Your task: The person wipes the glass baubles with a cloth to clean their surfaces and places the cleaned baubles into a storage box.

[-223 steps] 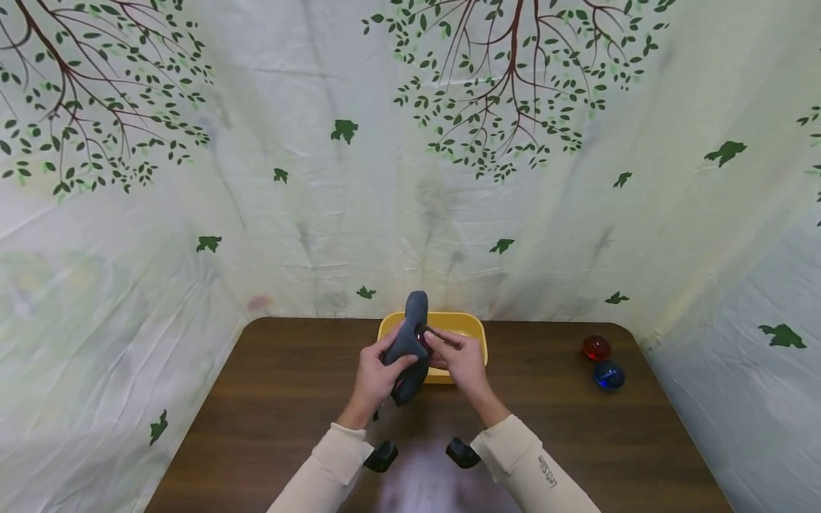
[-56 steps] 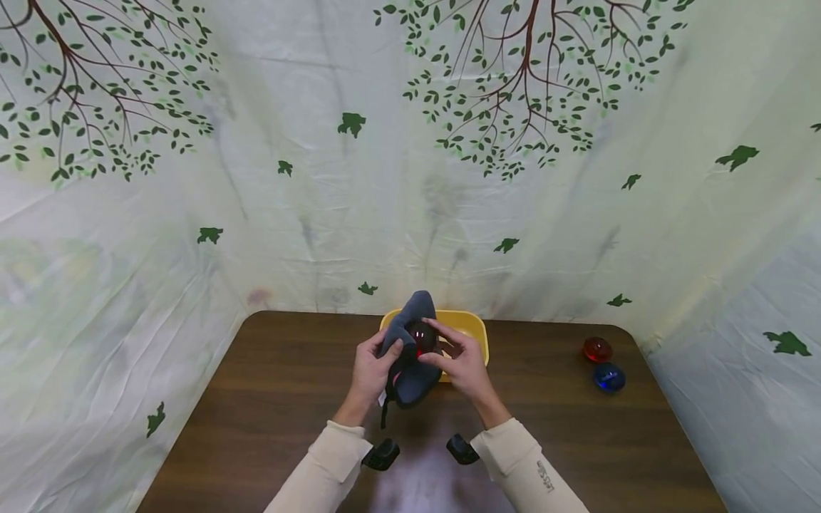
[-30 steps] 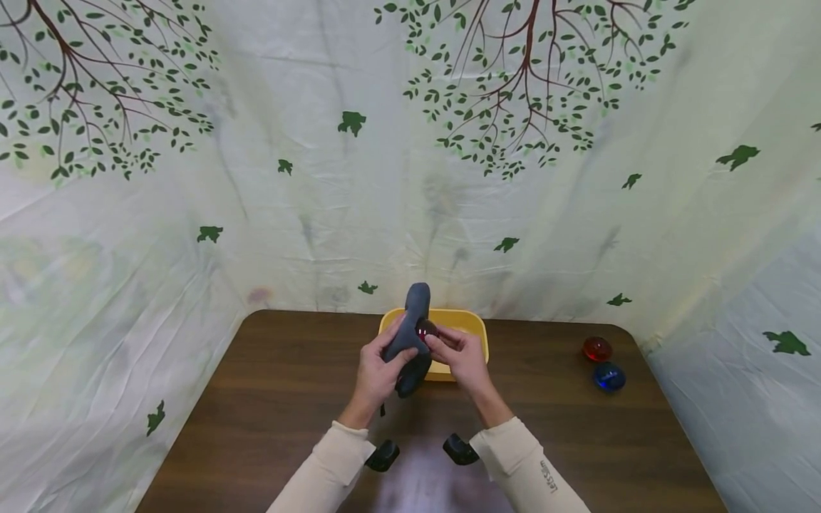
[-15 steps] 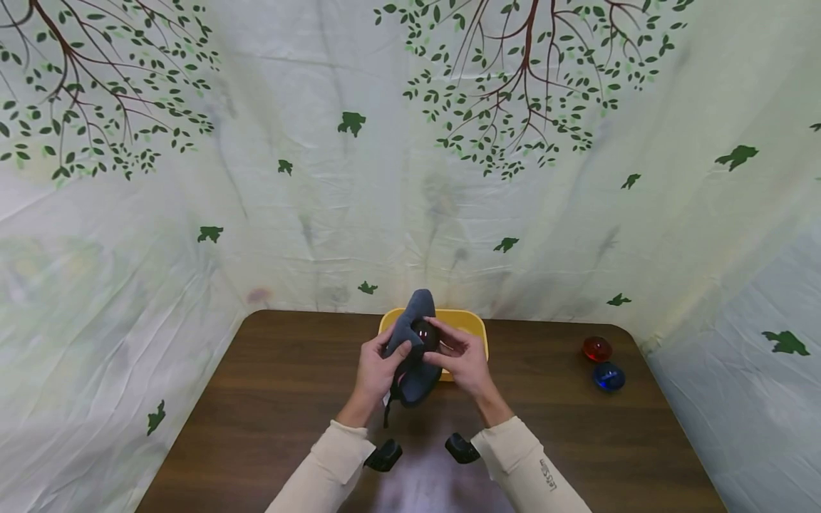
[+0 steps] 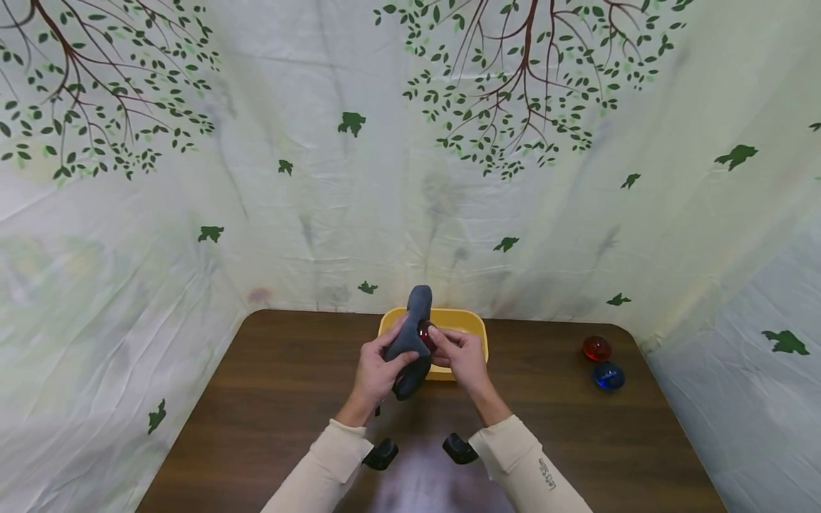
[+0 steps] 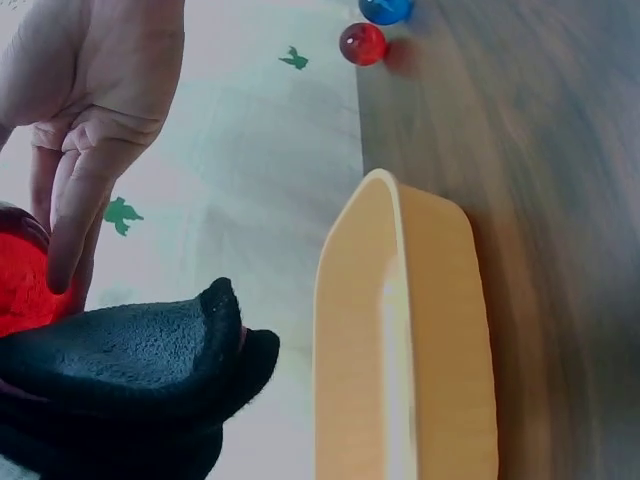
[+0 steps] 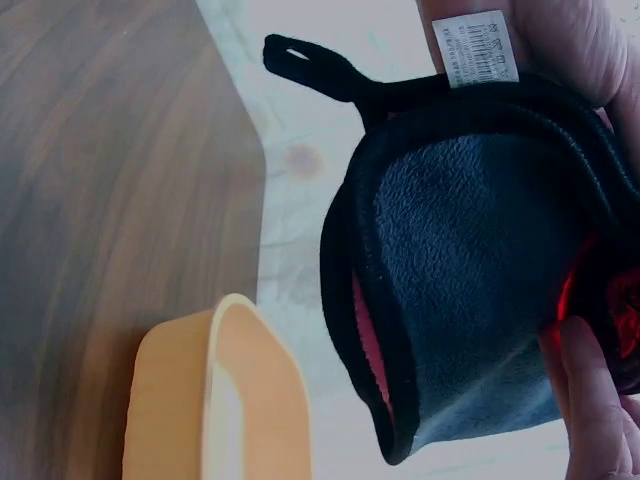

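A folded blue-grey cleaning cloth (image 5: 419,303) with black edging, a hanging loop (image 7: 312,66) and a white label (image 7: 477,48) is held up over the table. My left hand (image 5: 378,369) grips it, thumb on the near side. A clear red ball (image 6: 24,285) sits in the fold, partly covered by the cloth. My right hand (image 5: 466,358) pinches the ball from the right with thumb and fingers. Pink lining (image 7: 370,335) shows between the cloth's layers in the right wrist view.
Behind the hands stands a yellow plastic tub (image 5: 479,342) at the table's back edge. A second red ball (image 5: 597,348) and a blue ball (image 5: 608,375) lie side by side on the brown table (image 5: 276,399), far right. A leaf-printed curtain (image 5: 410,178) hangs behind.
Both hands keep turning the cloth and the red ball against each other. Since half a second ago the cloth has swung more upright and edge-on, and more of the ball is covered.
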Available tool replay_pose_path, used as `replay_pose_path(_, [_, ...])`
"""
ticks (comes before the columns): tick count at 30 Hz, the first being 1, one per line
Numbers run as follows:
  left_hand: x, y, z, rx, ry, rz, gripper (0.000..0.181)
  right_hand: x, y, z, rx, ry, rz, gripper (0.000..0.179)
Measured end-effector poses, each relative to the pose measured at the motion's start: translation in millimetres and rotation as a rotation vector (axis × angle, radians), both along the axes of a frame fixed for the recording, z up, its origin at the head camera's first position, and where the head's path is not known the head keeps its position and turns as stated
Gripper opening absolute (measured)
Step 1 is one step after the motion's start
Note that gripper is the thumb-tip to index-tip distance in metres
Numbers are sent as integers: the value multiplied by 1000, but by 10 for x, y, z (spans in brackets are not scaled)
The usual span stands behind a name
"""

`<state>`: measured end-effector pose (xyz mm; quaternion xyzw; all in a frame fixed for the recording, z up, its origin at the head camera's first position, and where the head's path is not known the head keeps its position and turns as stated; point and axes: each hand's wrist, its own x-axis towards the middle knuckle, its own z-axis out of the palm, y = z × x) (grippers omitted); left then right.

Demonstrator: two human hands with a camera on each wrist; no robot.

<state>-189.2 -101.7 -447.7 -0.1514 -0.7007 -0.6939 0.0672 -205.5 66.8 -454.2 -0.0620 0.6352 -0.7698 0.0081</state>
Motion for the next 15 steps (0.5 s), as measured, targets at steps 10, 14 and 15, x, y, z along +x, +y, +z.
replay_pose_path(10, [-32,29,-73,98,-77,80,49,13,10,-53,-31,161,17,44])
replay_pose_path(14, [-44,50,-83,162,-119,115,45,9,26,-59,-43,265,60,54])
replay_pose_path(15, [-44,56,-85,182,-128,116,44,11,30,-56,-49,279,76,55])
